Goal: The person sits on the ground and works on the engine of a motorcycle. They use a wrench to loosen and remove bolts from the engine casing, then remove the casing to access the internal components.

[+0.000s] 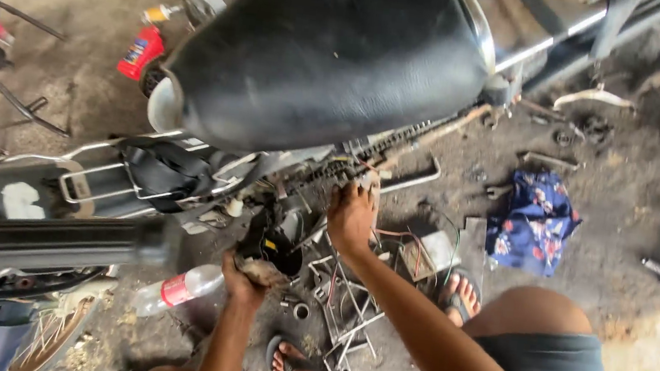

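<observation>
I look down past a black motorcycle seat (pixel 329 49) at the machine's open frame. My right hand (pixel 352 213) reaches up to the frame beside the drive chain (pixel 388 144), fingers pinched around a small part among thin wires. My left hand (pixel 250 272) is lower, closed on a dirty crumpled rag pressed against a dark engine part (pixel 278 242). Both forearms stretch forward from my squatting legs.
A clear plastic bottle (pixel 173 290) lies on the ground at left. A blue floral cloth (pixel 534 224) sits at right among scattered metal parts. A black handlebar grip (pixel 50 243) is close at left. A red can (pixel 140 53) stands behind the seat. My sandalled feet (pixel 462 296) rest below.
</observation>
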